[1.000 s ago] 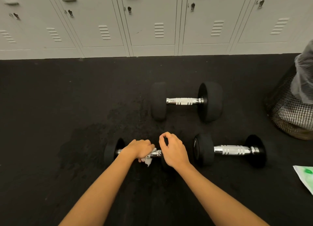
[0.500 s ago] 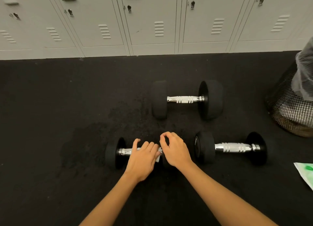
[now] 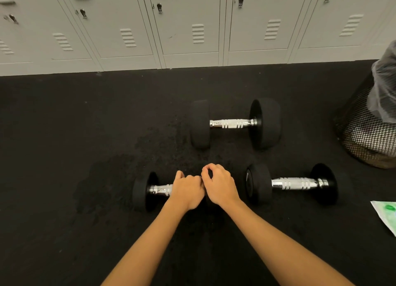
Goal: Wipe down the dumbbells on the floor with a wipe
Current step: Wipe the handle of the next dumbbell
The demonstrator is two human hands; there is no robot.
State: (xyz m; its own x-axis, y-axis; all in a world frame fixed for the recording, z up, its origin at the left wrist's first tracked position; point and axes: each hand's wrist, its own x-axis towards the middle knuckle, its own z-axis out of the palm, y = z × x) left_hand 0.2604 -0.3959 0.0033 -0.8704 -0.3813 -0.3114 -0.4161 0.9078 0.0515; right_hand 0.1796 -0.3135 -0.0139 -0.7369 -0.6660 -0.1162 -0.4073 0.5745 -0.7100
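Since 0.5 s ago, left hand (image 3: 186,190) curled from flat onto chrome handle of lower-left dumbbell (image 3: 159,189), wipe now hidden; right hand (image 3: 219,185) grips its right head. Handle rub continuing; other two dumbbells pending.

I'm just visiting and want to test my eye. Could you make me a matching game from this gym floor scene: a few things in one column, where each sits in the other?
Things:
1. near-left dumbbell
2. far dumbbell
3. mesh bin
4. wipes packet

Places:
A. right edge, nearest the person
B. under both hands
C. closest to the lockers, untouched
D. far right, with a plastic liner

Pairs: 1-B, 2-C, 3-D, 4-A
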